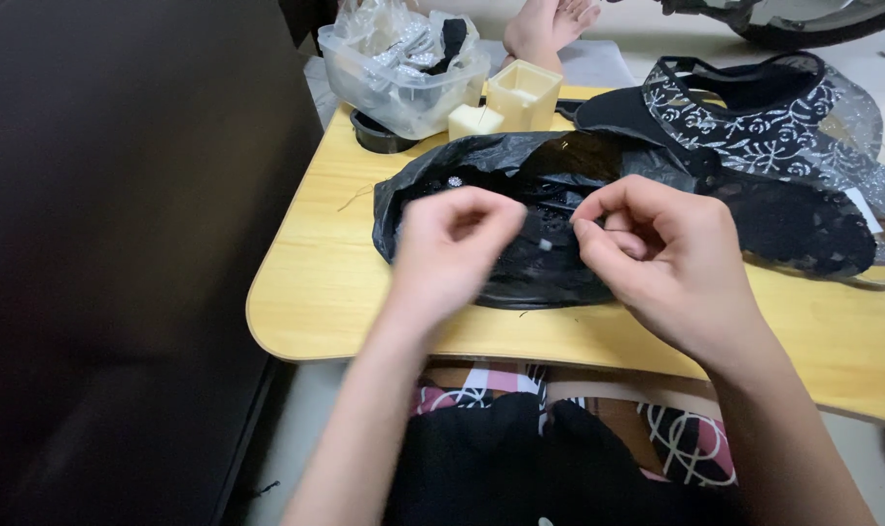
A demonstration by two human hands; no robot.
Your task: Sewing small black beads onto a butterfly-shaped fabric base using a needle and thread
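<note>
Seen from above: left hand [452, 248] and right hand [657, 258] raised close together over a light wooden bench [316, 282], directly above a crumpled black plastic bag [520, 175]. Left grip curled and pressed together, thumb against bent fingers, blurred; contents of that grip impossible to tell. Right grip pinched on a small dark piece with a pale tip [542, 239], held between thumb and forefinger and pointing toward the left hand. Small piece thus caught in the narrow gap between the two hands, above the bag's middle and apart from its surface as far as could be told.

Spread across the bench's right half, behind and beside the right hand: a black lace garment with white floral trim [754, 127], one edge touching the bag. At the far edge of the bench: a clear plastic tub [403, 93] filled with small packets, a cream-coloured square cup [525, 93] just beside it, and a pale cube [473, 121] in front of the cup. Under the near edge: lap in patterned pink, black and white cloth [676, 438]. Dark furniture panel [121, 244] filling the left.
</note>
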